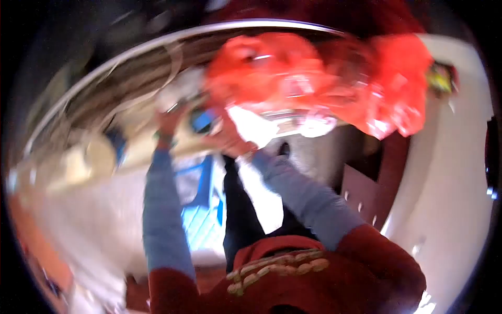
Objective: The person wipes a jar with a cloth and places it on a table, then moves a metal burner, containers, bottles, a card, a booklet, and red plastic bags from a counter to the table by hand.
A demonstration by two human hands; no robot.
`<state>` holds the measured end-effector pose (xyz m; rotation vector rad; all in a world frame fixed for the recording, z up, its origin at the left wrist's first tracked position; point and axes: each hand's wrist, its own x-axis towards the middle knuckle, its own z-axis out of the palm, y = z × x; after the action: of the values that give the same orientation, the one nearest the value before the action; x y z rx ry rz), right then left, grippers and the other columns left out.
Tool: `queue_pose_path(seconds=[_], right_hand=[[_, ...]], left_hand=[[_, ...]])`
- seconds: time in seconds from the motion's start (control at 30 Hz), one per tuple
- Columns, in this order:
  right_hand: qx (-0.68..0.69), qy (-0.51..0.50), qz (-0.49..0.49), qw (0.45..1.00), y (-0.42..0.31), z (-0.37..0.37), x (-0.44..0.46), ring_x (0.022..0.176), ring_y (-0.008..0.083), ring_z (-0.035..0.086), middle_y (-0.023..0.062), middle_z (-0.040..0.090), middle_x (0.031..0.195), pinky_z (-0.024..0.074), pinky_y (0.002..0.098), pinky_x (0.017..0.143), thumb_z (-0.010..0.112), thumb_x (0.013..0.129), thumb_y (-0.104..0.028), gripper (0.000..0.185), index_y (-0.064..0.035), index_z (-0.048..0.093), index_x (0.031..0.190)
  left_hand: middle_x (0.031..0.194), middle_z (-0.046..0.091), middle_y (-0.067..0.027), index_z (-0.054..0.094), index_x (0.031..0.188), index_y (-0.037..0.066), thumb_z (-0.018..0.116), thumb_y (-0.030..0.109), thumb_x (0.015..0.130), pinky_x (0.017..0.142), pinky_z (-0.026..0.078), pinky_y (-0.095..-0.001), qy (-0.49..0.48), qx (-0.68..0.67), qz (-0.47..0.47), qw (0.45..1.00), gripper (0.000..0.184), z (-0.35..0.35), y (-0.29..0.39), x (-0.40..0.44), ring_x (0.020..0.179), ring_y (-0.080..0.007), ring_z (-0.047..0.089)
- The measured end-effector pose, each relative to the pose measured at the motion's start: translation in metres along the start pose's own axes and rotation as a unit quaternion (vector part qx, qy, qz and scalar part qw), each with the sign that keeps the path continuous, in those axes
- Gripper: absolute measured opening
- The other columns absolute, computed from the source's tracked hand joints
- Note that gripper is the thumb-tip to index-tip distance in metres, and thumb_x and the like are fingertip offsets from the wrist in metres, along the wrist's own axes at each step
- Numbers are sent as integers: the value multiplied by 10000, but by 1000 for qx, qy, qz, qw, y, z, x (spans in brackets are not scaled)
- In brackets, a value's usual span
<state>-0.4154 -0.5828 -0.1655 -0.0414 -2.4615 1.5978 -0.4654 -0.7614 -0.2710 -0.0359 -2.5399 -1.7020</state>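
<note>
Blue object, between left hand and right hand, near front edge of beige worktop (short open stretch beyond left hand); grips blurred, cannot tell; bulging, crinkled red plastic bag alongside.

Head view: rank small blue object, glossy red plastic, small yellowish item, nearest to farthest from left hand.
1. Small blue object, right of the left hand.
2. Glossy red plastic, farther right.
3. Small yellowish item, far right.
</note>
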Motion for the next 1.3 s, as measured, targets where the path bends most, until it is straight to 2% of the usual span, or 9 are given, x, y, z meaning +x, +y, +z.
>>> queue_pose_path(seconds=[0.07,0.13,0.43,0.47,0.57,0.73,0.93,1.07,1.3], right_hand=[[-109,180,2,978,-5,20,-4,1030,256,482,128,518,1055,388,392,901,710,654,-232,641,-43,413,1190],[97,-96,-85,987,28,-8,-7,1089,277,437,144,473,1143,345,397,941,678,672,-342,645,-45,439,1193],[135,-97,-32,986,-53,-46,-28,1116,359,415,204,424,1196,344,426,936,717,597,-488,816,-13,414,1188],[192,-206,29,959,-79,-98,-13,1085,359,433,203,437,1160,367,414,903,720,592,-484,822,-7,400,1181],[165,-85,-38,982,-87,-159,-41,1036,357,458,199,451,1106,386,412,851,733,591,-453,801,-7,390,1161],[138,19,98,985,-94,-299,-70,881,323,560,148,546,957,464,376,736,779,581,-315,809,-30,360,1212],[310,278,57,908,-91,-485,-110,1071,118,438,52,497,1151,365,297,941,787,595,-121,899,-27,257,1315],[160,401,58,900,-69,-610,-167,1190,138,330,93,398,1285,259,308,1020,798,575,-128,1097,16,61,1376],[19,626,123,770,-58,-744,-264,933,142,544,66,568,1010,432,298,862,772,608,-129,733,9,356,1196]], left_hand=[[1176,510,-98,382,1271,95,747,177,636,890,411,-342,-24,1,-20,1000,737,2,-9,0,1034,-221,511],[1183,505,-101,388,1267,81,727,178,661,892,409,-342,-26,6,-43,999,702,-2,-17,-6,1033,-219,507],[1215,482,-116,413,1251,21,637,184,773,900,402,-339,53,69,-146,986,552,-62,20,-87,1027,-208,489],[1219,480,-118,416,1249,15,627,184,785,901,401,-339,55,64,-156,984,537,-65,31,-95,1026,-207,487],[1230,472,-122,424,1244,-5,596,186,822,904,398,-338,46,28,-176,983,494,-58,81,-122,1024,-204,481],[1222,481,-137,442,1222,-41,681,105,753,916,411,-344,-97,-45,-185,977,545,6,175,-172,1026,-226,510],[1156,508,-154,446,1185,-61,681,87,717,908,408,-366,-278,-189,-78,939,544,189,339,-194,1019,-252,514],[1128,516,-154,423,1192,-63,660,149,731,861,439,-348,-345,-189,-8,919,560,310,447,-194,974,-249,536],[1132,519,-147,440,1188,-60,667,138,724,902,409,-342,-331,-284,113,892,554,454,581,-203,975,-241,528]])
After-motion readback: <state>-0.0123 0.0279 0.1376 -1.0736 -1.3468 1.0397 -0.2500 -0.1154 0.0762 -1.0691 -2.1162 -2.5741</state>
